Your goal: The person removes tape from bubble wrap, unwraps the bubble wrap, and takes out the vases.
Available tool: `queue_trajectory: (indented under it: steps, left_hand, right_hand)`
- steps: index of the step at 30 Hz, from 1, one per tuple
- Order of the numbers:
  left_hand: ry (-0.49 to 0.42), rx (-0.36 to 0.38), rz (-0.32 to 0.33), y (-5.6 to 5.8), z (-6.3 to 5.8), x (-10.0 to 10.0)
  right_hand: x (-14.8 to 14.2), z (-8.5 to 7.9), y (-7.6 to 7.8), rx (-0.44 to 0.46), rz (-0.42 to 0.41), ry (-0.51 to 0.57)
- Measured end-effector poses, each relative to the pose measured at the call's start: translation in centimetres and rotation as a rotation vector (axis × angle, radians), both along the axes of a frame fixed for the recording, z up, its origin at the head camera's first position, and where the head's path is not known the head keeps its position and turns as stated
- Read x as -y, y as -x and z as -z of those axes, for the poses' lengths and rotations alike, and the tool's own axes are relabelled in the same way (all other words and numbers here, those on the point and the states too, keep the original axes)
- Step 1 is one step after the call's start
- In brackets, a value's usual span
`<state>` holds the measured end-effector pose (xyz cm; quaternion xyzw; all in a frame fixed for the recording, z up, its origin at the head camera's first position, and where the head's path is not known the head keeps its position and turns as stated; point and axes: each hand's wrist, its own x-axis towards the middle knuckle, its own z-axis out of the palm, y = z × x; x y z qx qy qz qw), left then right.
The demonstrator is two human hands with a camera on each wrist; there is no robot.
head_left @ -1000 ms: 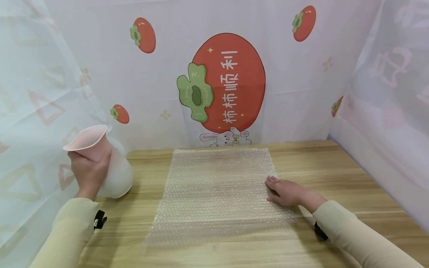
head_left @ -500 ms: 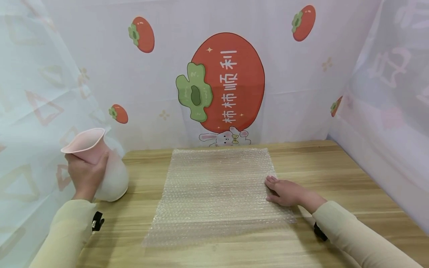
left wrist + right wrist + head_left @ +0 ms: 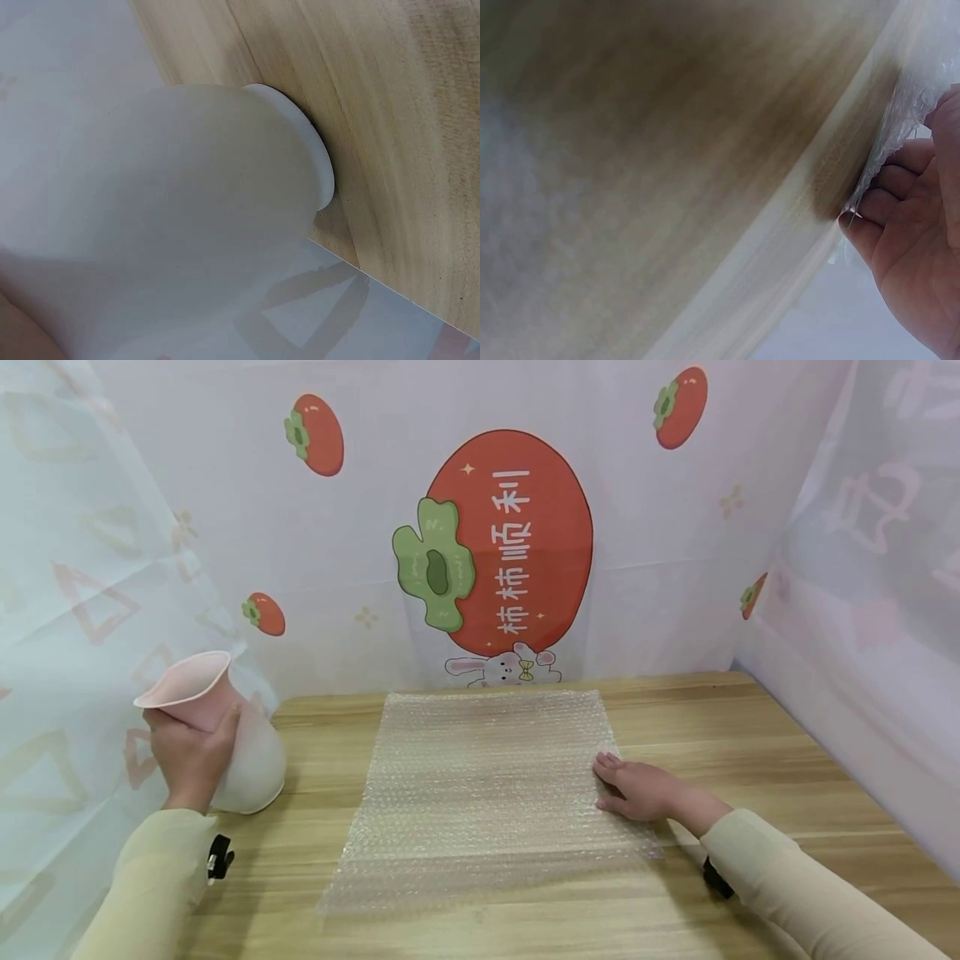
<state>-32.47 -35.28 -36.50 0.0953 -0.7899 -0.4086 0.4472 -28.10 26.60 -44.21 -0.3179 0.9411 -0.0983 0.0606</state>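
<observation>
A white vase [image 3: 255, 768], pink toward its wavy flared mouth, is at the left of the wooden table. My left hand [image 3: 191, 756] grips it round the neck, and the vase leans slightly to the left. In the left wrist view the foot of the vase [image 3: 300, 142] is right at the tabletop. A sheet of clear bubble wrap [image 3: 487, 777] lies flat across the middle of the table. My right hand [image 3: 637, 789] rests on its right edge with relaxed fingers. The right wrist view has the fingers [image 3: 877, 204] touching the edge of the wrap.
The wooden table [image 3: 720, 760] ends at a white back curtain [image 3: 337, 552] printed with persimmons. Pale curtains hang along both sides, the left curtain [image 3: 67, 635] close behind the vase and my left hand.
My left hand has moved the vase a little down and to the left. The right hand and the bubble wrap have stayed where they were.
</observation>
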Motion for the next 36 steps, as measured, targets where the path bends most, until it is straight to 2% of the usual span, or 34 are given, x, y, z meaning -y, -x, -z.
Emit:
queue_trajectory:
  steps: [12, 22, 36]
  left_hand:
    - [-0.013, -0.035, -0.003, -0.01, 0.36, 0.51]
    - [-0.027, -0.061, 0.031, 0.00, 0.27, 0.62]
    - [-0.031, -0.023, 0.018, 0.08, 0.19, 0.66]
  right_hand:
    - [0.13, -0.15, -0.08, 0.010, 0.003, -0.008]
    - [0.24, -0.41, -0.17, 0.021, 0.012, -0.010]
    - [0.22, -0.38, 0.04, 0.012, 0.005, -0.023]
